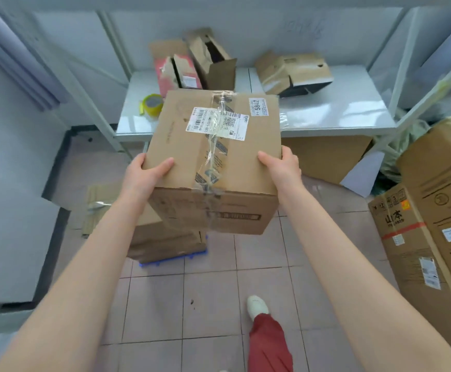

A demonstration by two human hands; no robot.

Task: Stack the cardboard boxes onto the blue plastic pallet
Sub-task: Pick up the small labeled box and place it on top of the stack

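You've got the carried box (213, 157) mid-frame, left hand (145, 174) & right hand (282, 167) clamped on its sides. Blue pallet (173, 257) w/ stacked box (165, 237) sits below-left, nearer your left hand; box's long axis runs away from you.

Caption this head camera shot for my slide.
Both hands, left hand and right hand, carry a taped box toward the blue pallet.

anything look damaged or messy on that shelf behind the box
Yes. Two torn-open cartons stand with ragged flaps at the back of the white shelf, and a crushed carton lies tipped on its side to their right.
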